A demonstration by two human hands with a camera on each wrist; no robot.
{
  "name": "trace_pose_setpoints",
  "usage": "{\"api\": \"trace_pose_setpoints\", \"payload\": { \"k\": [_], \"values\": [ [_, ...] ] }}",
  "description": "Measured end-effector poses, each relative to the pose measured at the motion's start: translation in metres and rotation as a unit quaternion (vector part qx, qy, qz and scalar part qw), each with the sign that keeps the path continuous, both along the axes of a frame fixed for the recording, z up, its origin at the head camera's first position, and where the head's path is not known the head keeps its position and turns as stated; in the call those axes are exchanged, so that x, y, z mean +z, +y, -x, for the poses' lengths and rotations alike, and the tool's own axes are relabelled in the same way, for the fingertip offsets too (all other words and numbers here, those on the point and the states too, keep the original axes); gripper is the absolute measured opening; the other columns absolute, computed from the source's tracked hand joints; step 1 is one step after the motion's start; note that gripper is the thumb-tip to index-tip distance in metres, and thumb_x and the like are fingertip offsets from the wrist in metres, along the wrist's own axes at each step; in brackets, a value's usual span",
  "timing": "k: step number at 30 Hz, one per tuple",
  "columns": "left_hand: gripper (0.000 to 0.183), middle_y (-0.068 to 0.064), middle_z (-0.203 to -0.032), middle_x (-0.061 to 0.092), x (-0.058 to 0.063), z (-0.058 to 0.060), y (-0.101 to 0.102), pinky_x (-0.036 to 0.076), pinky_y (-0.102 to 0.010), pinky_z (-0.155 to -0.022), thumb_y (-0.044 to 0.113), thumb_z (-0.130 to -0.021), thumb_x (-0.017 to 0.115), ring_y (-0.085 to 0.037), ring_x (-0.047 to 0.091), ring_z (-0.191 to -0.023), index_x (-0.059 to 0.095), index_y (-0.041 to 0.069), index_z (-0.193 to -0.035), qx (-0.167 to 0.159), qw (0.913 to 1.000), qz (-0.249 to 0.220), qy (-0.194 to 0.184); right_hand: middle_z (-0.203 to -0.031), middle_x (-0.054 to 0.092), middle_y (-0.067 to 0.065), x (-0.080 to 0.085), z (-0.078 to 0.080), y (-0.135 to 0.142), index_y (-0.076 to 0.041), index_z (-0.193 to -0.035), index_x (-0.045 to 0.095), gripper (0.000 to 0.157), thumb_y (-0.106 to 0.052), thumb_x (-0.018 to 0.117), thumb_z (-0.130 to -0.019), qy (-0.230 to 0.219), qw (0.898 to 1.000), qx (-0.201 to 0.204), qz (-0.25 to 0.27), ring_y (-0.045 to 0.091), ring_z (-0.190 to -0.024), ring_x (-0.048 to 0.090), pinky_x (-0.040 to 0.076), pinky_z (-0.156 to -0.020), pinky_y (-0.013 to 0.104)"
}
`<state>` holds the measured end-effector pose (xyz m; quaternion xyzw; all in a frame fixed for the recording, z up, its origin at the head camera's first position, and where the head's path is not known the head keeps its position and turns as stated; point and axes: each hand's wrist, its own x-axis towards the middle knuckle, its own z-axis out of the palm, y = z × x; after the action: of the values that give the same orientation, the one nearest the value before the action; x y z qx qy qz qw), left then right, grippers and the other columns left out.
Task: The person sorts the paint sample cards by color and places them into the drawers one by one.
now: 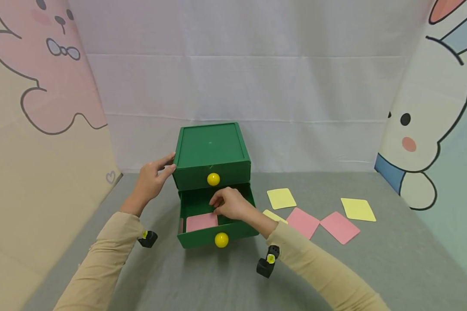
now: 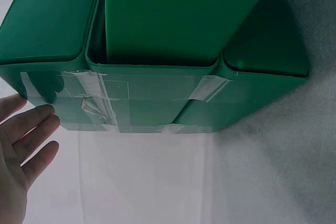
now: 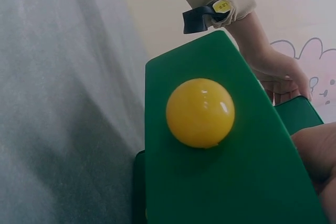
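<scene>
A small green two-drawer cabinet has its lower drawer pulled out, while its upper drawer is in. My left hand rests its fingertips against the cabinet's left side; the left wrist view shows the fingers spread and nearly straight at the green wall. Over the lower drawer reaches my right hand, fingers loosely bent with thumb and index apart. A pink square card lies in the drawer, its corner right by the thumb tip. In the right wrist view, the drawer front largely hides this hand.
Yellow knobs stick out from both drawer fronts. Right of the cabinet, pink cards and yellow cards lie scattered on the grey table. A white cloth hangs behind; clear tape runs along the cabinet's side.
</scene>
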<state>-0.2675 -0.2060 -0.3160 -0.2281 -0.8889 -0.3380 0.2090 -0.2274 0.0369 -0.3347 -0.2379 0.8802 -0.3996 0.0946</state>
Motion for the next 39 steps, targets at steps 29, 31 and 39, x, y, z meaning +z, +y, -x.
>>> {"api": "trace_pose_setpoints", "payload": {
  "k": [29,31,39],
  "values": [
    [0.045,-0.024,-0.118,0.056,0.000,0.000,0.000,0.040,-0.057,-0.087,0.025,-0.095,0.046,-0.041,0.052,-0.108,0.044,0.004,-0.135,0.004,1.0000,0.004,-0.007,-0.094,0.062,0.008,0.039,-0.020,0.118,-0.002,-0.103,0.062,0.026,-0.014,0.067,-0.081,0.072,0.996,-0.035,0.040,0.019,-0.084,0.058,0.049,-0.069,0.029],
    [0.045,-0.023,-0.118,0.057,0.000,0.000,0.000,0.040,-0.056,-0.088,0.024,-0.095,0.046,-0.039,0.052,-0.108,0.045,0.004,-0.134,0.003,1.0000,0.002,-0.005,-0.094,0.062,0.009,0.035,-0.021,0.135,-0.001,-0.104,0.062,0.028,-0.015,0.068,-0.081,0.072,0.995,-0.057,0.036,0.020,-0.084,0.058,0.049,-0.068,0.030],
    [0.044,-0.025,-0.117,0.057,0.001,0.000,0.000,0.039,-0.056,-0.089,0.022,-0.095,0.046,-0.040,0.051,-0.108,0.044,0.003,-0.134,0.002,1.0000,0.002,-0.005,-0.100,0.060,0.010,0.003,-0.031,0.204,0.000,-0.108,0.059,0.039,-0.026,0.069,-0.080,0.058,0.992,-0.112,-0.019,0.023,-0.089,0.057,0.048,-0.072,0.033]
  ]
}}
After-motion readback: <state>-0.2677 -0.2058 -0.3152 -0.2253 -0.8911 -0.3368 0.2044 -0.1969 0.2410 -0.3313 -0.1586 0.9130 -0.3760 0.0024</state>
